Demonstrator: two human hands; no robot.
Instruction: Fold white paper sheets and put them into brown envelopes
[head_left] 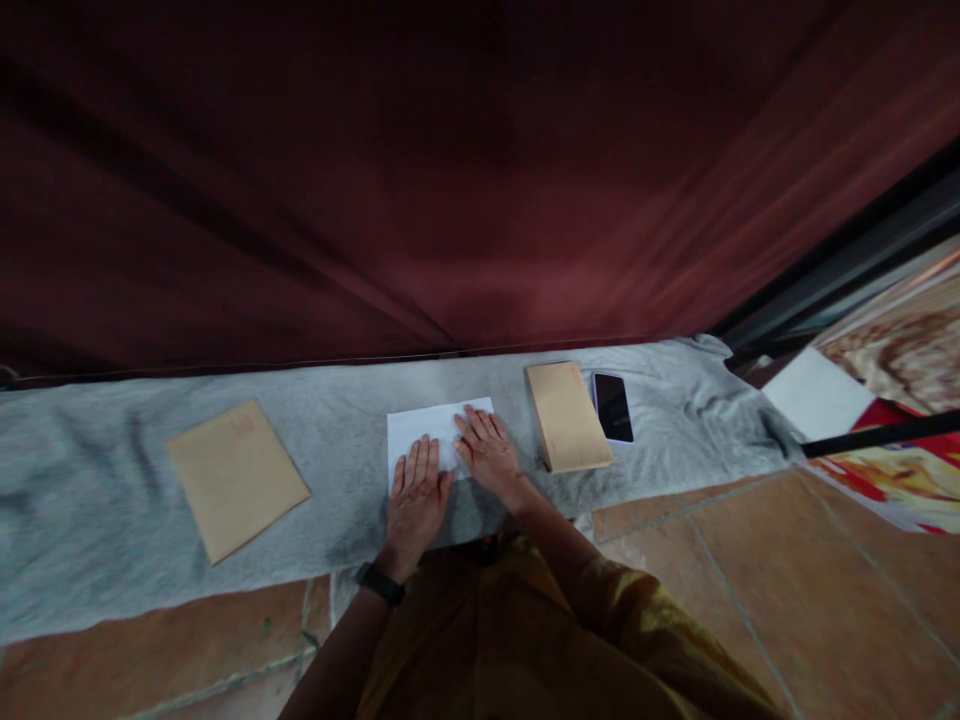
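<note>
A white sheet of paper (420, 422), seemingly folded, lies on the grey cloth (345, 430) in front of me. My left hand (417, 498) rests flat on its lower left part, fingers stretched out. Across the right part of the sheet, my right hand (486, 447) lies flat with its fingers spread. Both hands press on the paper without grasping it, and they hide much of its lower edge. Right of the sheet sits a stack of brown envelopes (568, 415). Farther left, another brown envelope (238, 480) with a faint red mark lies at a slant.
A phone (613, 408) with a dark screen lies just right of the envelope stack. Behind the cloth-covered ledge hangs a dark red curtain (480, 220). Brown floor tiles (720, 560) show in front, and a black frame with printed sheets (892, 470) stands at the right.
</note>
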